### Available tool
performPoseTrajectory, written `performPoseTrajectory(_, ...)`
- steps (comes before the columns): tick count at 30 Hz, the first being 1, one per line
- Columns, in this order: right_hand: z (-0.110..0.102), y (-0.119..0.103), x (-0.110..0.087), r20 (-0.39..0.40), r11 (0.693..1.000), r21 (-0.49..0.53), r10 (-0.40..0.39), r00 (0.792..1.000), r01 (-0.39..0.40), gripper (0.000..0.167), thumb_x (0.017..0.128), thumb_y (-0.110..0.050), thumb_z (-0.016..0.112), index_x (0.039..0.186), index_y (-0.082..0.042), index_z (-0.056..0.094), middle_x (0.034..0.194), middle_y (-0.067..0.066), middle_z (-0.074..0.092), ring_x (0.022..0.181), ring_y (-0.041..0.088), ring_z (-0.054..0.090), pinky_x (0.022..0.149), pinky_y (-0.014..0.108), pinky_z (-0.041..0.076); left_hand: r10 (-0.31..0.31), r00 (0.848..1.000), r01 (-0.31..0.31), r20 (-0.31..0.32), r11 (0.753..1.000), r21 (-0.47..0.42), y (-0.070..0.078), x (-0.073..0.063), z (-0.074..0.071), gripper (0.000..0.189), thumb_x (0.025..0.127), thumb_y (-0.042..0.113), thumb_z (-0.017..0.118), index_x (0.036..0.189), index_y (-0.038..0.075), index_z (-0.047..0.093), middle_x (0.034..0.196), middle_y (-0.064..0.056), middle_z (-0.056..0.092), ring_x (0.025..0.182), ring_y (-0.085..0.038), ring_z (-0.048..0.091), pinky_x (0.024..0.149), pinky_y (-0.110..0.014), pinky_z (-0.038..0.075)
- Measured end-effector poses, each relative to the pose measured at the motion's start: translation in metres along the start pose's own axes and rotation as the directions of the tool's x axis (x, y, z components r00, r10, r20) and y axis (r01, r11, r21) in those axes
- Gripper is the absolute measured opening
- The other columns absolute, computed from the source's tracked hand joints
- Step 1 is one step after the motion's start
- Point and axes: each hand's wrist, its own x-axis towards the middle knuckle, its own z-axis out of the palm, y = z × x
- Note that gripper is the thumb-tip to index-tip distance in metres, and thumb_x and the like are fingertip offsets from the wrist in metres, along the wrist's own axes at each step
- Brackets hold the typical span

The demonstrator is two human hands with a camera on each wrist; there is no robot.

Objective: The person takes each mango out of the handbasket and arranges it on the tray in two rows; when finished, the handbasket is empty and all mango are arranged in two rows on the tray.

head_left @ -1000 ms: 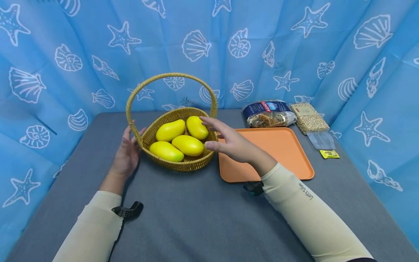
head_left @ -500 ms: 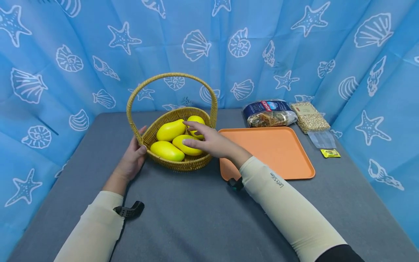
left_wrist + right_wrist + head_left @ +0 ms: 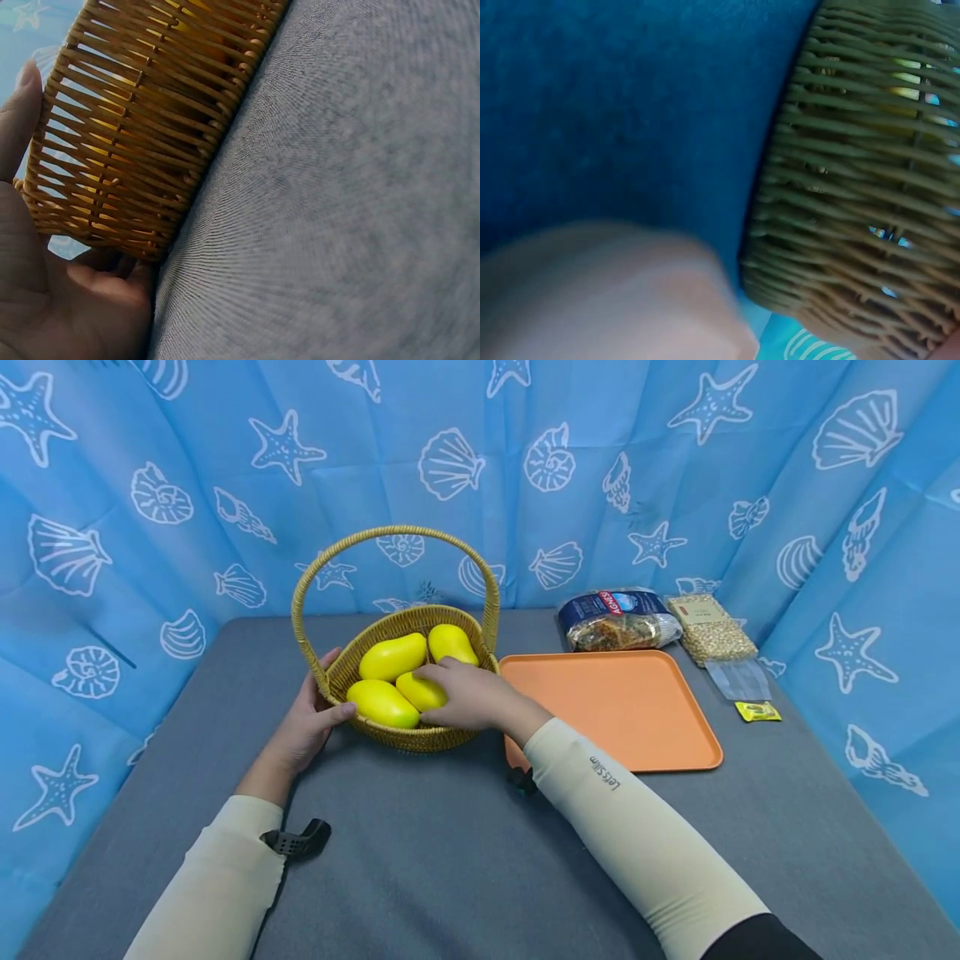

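Observation:
A woven wicker basket (image 3: 405, 740) with a tall hooped handle stands on the left part of the table in the head view, holding several yellow mangoes. My left hand (image 3: 302, 728) grips its left side, thumb over the rim and fingers around the outer wall; the left wrist view shows that hand (image 3: 82, 300) against the weave. Inside the basket, my right hand (image 3: 480, 695) curls its fingers and thumb around the front right mango (image 3: 418, 691), partly covering it. Three other mangoes lie around it, one a front left mango (image 3: 382, 703). The right wrist view shows the basket's side wall (image 3: 855, 180).
An orange tray (image 3: 622, 710) lies right of the basket, partly under my right forearm. Behind it sits a blue-labelled food bag (image 3: 618, 620). Farther right are a bag of pale grains (image 3: 712, 631) and a small yellow packet (image 3: 757, 712). A blue curtain (image 3: 480, 460) hangs behind.
My right hand has moved left and down into the basket and taken hold of a mango. My left hand has closed onto the basket's left rim. The basket has stayed in place.

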Motion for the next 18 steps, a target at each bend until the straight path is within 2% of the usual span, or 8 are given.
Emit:
performPoseTrajectory(3,0.0022,-0.0039,0.0022,-0.005,0.999,-0.028,0.046,0.999,-0.047,0.077,0.100,-0.045,0.079,0.166,-0.021,0.048,0.162,0.009,0.049,0.127,0.022,0.056,0.104,0.046,0.048,0.002,1.000,-0.002,0.005,1.000,0.012,0.0001,-0.0001,-0.0010,0.090,0.106,0.000,0.064,0.176,0.024,0.012,0.174,-0.016,0.025,0.150,-0.031,0.035,0.111,-0.027,0.041)
performPoseTrajectory(5,0.0029,-0.0051,0.0036,-0.009,0.997,-0.023,0.069,0.998,-0.069,0.076,0.099,-0.039,0.081,0.165,-0.020,0.048,0.160,0.008,0.051,0.125,0.020,0.056,0.102,0.044,0.048,0.005,1.000,-0.005,0.006,1.000,0.014,-0.0003,0.0000,-0.0016,0.090,0.106,0.000,0.063,0.176,0.022,0.011,0.174,-0.017,0.025,0.149,-0.031,0.036,0.111,-0.027,0.042)
performPoseTrajectory(11,0.0020,-0.0043,0.0047,-0.028,0.996,-0.006,0.092,0.995,-0.093,0.069,0.100,-0.022,0.076,0.163,-0.015,0.049,0.154,0.010,0.054,0.115,0.020,0.055,0.094,0.041,0.049,0.005,1.000,-0.005,0.009,1.000,0.020,-0.0023,0.0009,-0.0024,0.090,0.106,0.000,0.063,0.176,0.021,0.010,0.173,-0.016,0.026,0.148,-0.030,0.037,0.110,-0.027,0.042)
performPoseTrajectory(18,-0.0016,0.0015,-0.0037,-0.125,0.995,0.101,0.030,0.992,-0.017,0.068,0.106,-0.026,0.073,0.166,-0.012,0.044,0.158,0.013,0.050,0.134,0.024,0.052,0.107,0.043,0.045,0.012,1.000,-0.013,0.018,1.000,0.004,-0.0035,0.0007,-0.0037,0.090,0.106,0.000,0.063,0.176,0.022,0.010,0.173,-0.018,0.025,0.149,-0.030,0.036,0.110,-0.027,0.042)
